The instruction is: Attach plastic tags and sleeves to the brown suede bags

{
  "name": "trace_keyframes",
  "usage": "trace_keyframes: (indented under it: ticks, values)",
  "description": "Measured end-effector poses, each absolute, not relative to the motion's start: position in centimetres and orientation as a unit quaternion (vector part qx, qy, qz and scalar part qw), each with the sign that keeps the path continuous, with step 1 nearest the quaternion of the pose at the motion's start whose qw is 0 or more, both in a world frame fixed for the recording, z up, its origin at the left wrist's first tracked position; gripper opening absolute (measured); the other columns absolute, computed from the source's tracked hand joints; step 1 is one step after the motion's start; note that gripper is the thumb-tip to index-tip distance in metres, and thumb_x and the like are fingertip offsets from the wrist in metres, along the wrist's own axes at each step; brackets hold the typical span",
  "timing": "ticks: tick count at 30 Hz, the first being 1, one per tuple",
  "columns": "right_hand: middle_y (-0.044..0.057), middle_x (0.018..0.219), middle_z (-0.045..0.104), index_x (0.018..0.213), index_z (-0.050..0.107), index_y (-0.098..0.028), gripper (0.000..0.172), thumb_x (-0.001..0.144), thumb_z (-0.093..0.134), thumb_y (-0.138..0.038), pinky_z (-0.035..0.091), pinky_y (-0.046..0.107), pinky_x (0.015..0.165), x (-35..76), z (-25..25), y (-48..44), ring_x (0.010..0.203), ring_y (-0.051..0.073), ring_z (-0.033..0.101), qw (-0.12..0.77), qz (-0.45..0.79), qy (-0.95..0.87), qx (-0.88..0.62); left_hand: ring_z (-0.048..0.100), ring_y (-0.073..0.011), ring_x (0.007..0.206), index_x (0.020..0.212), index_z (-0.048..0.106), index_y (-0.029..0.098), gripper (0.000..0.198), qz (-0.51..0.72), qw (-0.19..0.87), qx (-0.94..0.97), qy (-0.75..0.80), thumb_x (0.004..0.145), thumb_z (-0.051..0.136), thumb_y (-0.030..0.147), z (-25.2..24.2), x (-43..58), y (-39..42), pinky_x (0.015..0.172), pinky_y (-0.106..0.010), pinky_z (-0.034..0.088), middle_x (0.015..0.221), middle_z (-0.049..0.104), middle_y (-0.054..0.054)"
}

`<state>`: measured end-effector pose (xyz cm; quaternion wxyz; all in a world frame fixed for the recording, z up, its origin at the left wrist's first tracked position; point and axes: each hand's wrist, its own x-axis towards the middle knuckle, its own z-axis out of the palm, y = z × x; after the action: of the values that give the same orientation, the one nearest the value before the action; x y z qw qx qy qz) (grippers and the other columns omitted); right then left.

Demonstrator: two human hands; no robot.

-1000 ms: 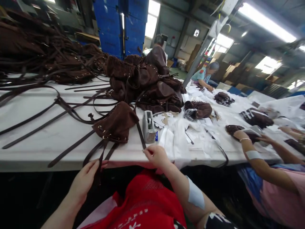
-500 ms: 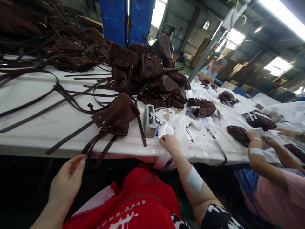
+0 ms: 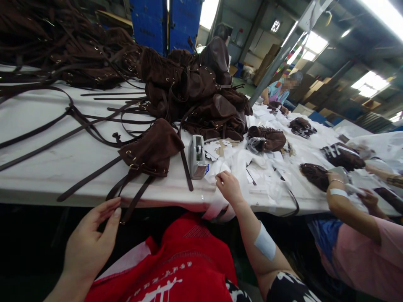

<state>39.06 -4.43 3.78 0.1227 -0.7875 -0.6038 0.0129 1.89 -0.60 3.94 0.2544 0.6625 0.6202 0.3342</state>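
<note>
Brown bag (image 3: 151, 149) near the front edge of the table (image 3: 37, 180), beside a tape dispenser (image 3: 197, 157); got left hand (image 3: 91, 239) nearly pinched by dangling straps (image 3: 138, 197), right hand (image 3: 231, 186) curled over white wrap (image 3: 242, 167) (can't tell if gripping anything)

Premises: a workshop of factory type. Evidence: one long table (image 3: 34, 180), covered in white, bears heaped brown bags (image 3: 215, 107) of like make, a tape dispenser (image 3: 197, 158) and paper scraps (image 3: 212, 151). A co-worker in pink (image 3: 359, 251) and another in light blue (image 3: 277, 90) work along it. Behind: cardboard (image 3: 266, 65), a strip light (image 3: 382, 16) overhead, and bright windows (image 3: 315, 45).
</note>
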Motion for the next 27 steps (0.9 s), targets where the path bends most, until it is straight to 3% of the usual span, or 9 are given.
trace_keyframes:
  ticks: [5,8,11,14,17,20,24,27]
  values:
    - [0.003,0.08,0.062,0.082,0.064,-0.017,0.015,0.088,0.051,-0.014,0.042,0.026,0.073,36.7,6.1,-6.0,0.076,0.015,0.058,0.248,0.085,-0.681,-0.684,0.064,-0.0267,0.109,0.116,0.062,0.022,0.034,0.339,0.214,0.787,0.469,0.088,0.053,0.04,4.8,4.5,-1.2,0.099,-0.041,0.05,0.121,0.067,-0.01]
    - [0.001,0.081,0.063,0.082,0.065,-0.018,0.013,0.086,0.054,-0.012,0.042,0.024,0.071,34.2,7.1,-6.5,0.075,0.013,0.057,0.257,0.16,-0.73,-0.613,0.055,-0.0285,0.124,0.126,0.059,0.021,0.041,0.306,0.194,0.873,0.328,0.086,0.057,0.032,4.9,7.7,-0.5,0.108,-0.046,0.043,0.134,0.06,-0.01]
    - [0.002,0.084,0.065,0.084,0.066,-0.018,0.012,0.084,0.057,-0.011,0.043,0.024,0.074,32.4,6.6,-6.0,0.077,0.013,0.058,0.252,0.19,-0.75,-0.581,0.048,-0.0279,0.132,0.133,0.055,0.021,0.054,0.256,0.255,0.897,0.254,0.079,0.061,0.02,3.7,11.7,1.0,0.114,-0.048,0.034,0.142,0.054,-0.009]
    - [0.002,0.085,0.065,0.087,0.068,-0.019,0.014,0.085,0.056,-0.012,0.044,0.024,0.076,32.2,4.8,-5.1,0.079,0.014,0.059,0.257,0.197,-0.743,-0.586,0.062,-0.0242,0.113,0.106,0.071,0.021,0.033,0.248,0.376,0.854,0.261,0.074,0.062,0.017,1.3,14.8,2.6,0.106,-0.039,0.044,0.117,0.071,-0.007]
    - [0.003,0.088,0.065,0.092,0.067,-0.019,0.014,0.09,0.054,-0.018,0.046,0.027,0.077,33.6,2.8,-4.7,0.081,0.015,0.06,0.269,0.164,-0.678,-0.664,0.068,-0.0229,0.097,0.086,0.073,0.02,0.019,0.258,0.397,0.823,0.313,0.075,0.058,0.016,-0.6,16.0,3.6,0.094,-0.036,0.051,0.098,0.075,-0.007]
    - [0.008,0.105,0.064,0.107,0.065,-0.016,0.024,0.084,0.059,-0.02,0.048,0.03,0.079,35.4,1.5,-4.7,0.077,0.016,0.061,0.231,0.108,-0.612,-0.749,0.069,-0.0238,0.093,0.089,0.073,0.018,0.02,0.284,0.398,0.799,0.351,0.079,0.057,0.024,-1.3,15.6,4.1,0.09,-0.037,0.053,0.095,0.076,-0.009]
    - [0.013,0.136,0.052,0.134,0.052,-0.016,0.057,0.077,0.06,-0.015,0.047,0.031,0.09,36.3,0.6,-4.3,0.102,0.021,0.062,0.148,0.073,-0.635,-0.755,0.07,-0.0231,0.092,0.088,0.073,0.017,0.029,0.324,0.404,0.769,0.375,0.085,0.052,0.038,-0.8,14.0,4.8,0.086,-0.035,0.055,0.1,0.075,-0.01]
    - [0.01,0.124,0.062,0.128,0.059,-0.019,0.044,0.084,0.054,-0.015,0.047,0.031,0.091,36.4,0.2,-3.4,0.105,0.022,0.062,0.095,0.049,-0.636,-0.764,0.068,-0.0237,0.098,0.081,0.073,0.019,0.03,0.362,0.394,0.741,0.406,0.085,0.055,0.044,0.5,12.2,5.0,0.093,-0.035,0.052,0.107,0.074,-0.009]
